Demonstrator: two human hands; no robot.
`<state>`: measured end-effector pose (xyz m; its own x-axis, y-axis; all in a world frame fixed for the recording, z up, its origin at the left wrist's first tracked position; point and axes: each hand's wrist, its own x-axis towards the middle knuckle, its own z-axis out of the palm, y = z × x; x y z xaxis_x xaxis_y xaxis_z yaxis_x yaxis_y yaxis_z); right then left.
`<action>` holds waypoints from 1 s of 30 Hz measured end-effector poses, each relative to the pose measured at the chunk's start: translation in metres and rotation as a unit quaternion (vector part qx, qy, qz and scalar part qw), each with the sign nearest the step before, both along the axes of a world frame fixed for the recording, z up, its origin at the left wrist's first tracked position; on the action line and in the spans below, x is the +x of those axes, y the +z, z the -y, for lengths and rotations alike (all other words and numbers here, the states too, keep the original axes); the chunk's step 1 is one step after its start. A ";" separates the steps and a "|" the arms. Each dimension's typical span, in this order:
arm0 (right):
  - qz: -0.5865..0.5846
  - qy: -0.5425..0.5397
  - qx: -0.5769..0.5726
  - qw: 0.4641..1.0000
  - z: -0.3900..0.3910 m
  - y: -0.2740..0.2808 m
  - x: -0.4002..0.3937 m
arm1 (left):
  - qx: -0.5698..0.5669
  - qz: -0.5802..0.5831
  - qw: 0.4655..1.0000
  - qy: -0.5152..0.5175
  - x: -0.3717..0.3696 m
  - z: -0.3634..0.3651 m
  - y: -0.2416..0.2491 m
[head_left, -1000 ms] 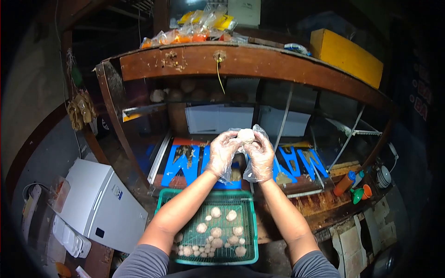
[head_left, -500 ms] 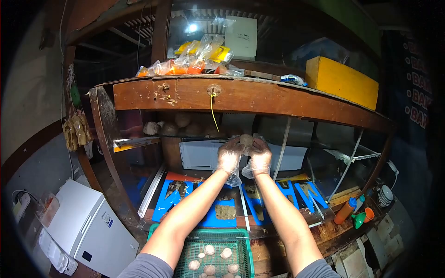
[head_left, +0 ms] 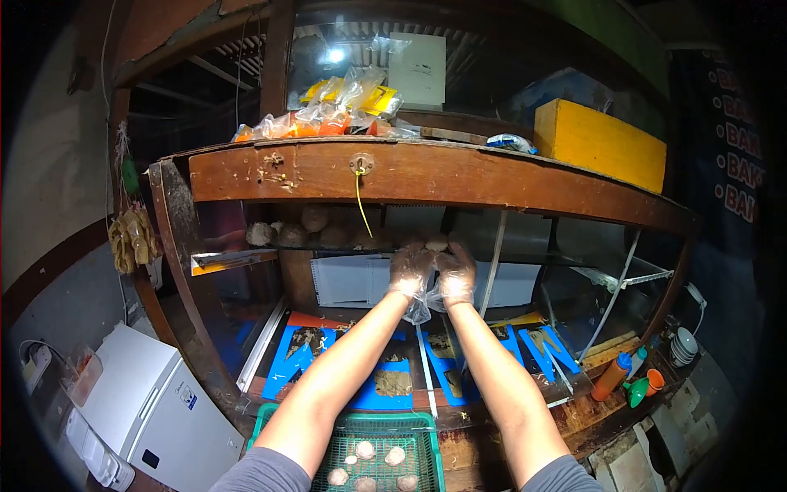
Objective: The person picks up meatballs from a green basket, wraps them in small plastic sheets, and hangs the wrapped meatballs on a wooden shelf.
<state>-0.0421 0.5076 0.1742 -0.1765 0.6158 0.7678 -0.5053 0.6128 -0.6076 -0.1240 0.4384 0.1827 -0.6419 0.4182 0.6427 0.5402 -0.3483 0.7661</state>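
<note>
Both my arms stretch forward into a wooden cabinet at shelf height. My left hand, in a clear plastic glove, is curled around the near left side of a greyish meatball. From the other side my right hand, gloved the same way, closes on it, so the meatball sits between the fingers of both. Several larger meatballs rest on the dark shelf to the left of my hands. Below my forearms, a green plastic basket holds several more small meatballs.
A wooden beam runs across above my hands, with a yellow tie hanging from it. On top lie plastic bags and a yellow box. A white freezer stands left; bottles stand right.
My hands have turned slightly inward around the meatball, and less of it shows between my fingers. The whole view has shifted a little left.
</note>
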 end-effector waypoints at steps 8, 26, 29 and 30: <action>0.003 0.001 0.003 1.000 -0.020 -0.014 -0.009 | -0.002 -0.012 1.000 0.012 -0.026 -0.022 -0.017; 0.164 -0.122 0.228 0.952 0.086 0.012 0.108 | -0.057 -0.186 0.978 0.078 0.073 0.122 0.017; 0.162 -0.124 0.253 0.946 0.091 0.006 0.121 | -0.067 -0.228 0.968 0.084 0.088 0.147 0.023; 0.168 -0.121 0.249 0.946 0.097 0.007 0.128 | -0.060 -0.258 0.960 0.088 0.091 0.156 0.020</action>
<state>0.0859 0.4105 0.1817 -0.3623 0.2456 0.8991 -0.1427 0.9386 -0.3140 -0.0326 0.2826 0.2031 -0.3180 0.4239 0.8481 0.9013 -0.1424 0.4091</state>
